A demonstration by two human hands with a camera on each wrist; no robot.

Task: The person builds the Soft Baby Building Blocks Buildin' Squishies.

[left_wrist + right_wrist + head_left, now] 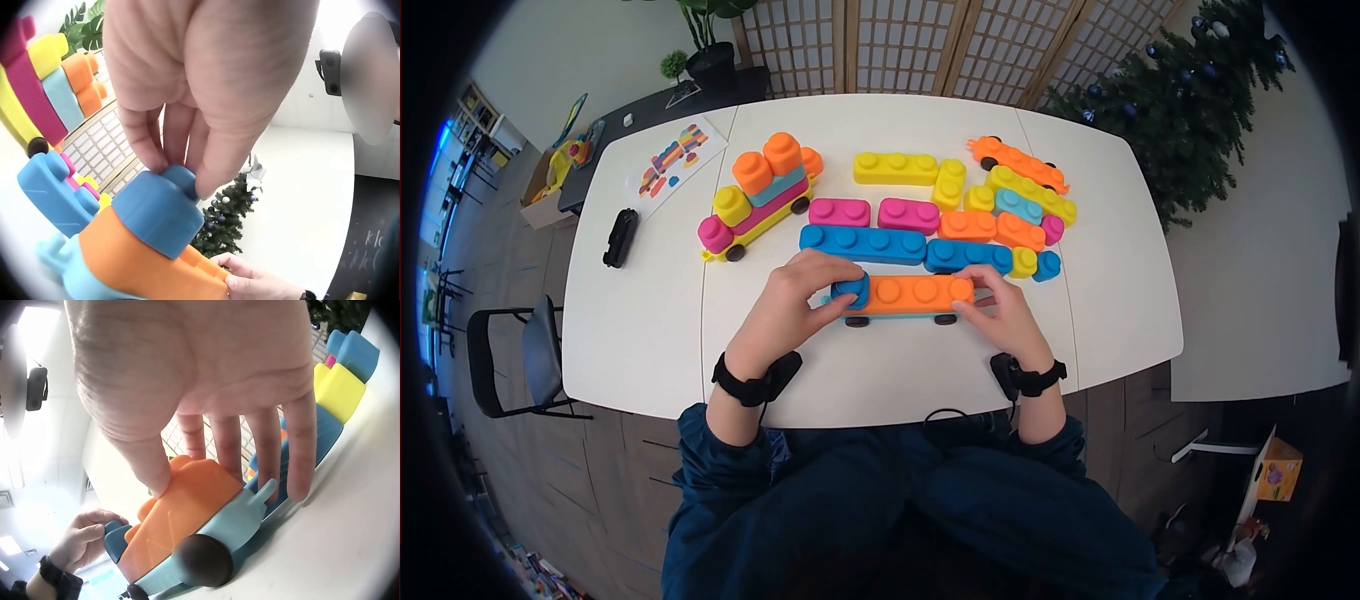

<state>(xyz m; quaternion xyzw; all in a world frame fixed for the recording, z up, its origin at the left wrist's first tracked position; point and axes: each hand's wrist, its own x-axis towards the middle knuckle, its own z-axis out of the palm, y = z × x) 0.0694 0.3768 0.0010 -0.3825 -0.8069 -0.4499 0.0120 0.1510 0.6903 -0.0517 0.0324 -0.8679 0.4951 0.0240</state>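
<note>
- Left hand (792, 298): thumb and fingers pinch the top of a small, dark-blue, rounded plastic block (157, 212). This block lies directly below the fingertips in the left-wrist view.
- Dark-blue block position: on the left end of a long, orange, studded plastic block (915, 293), at the lower centre of the head view. Whether it is fully seated cannot be told.
- Orange block orientation: long axis runs left to right across the head view; the bare studs lie to the right of the dark-blue block. The left hand is the nearer hand to the dark-blue block.
- Right hand (1006, 318): thumb and fingers are clamped on the right end of the orange block, thumb on one side, fingers on the other.
- Beneath the orange block: a light-blue plastic base (219, 526) with black wheels, standing on the white table (800, 395).
- Far side, just beyond the hands: a long, blue, four-stud plastic block (862, 245) and a second long blue plastic block (968, 257). These limit finger room on that side.
- Farther up the frame: two magenta plastic blocks (839, 212).
- Upper left: a multicoloured wheeled block assembly (767, 208), well apart from the hands.
- Upper right: an orange wheeled plastic base (1022, 166).
</note>
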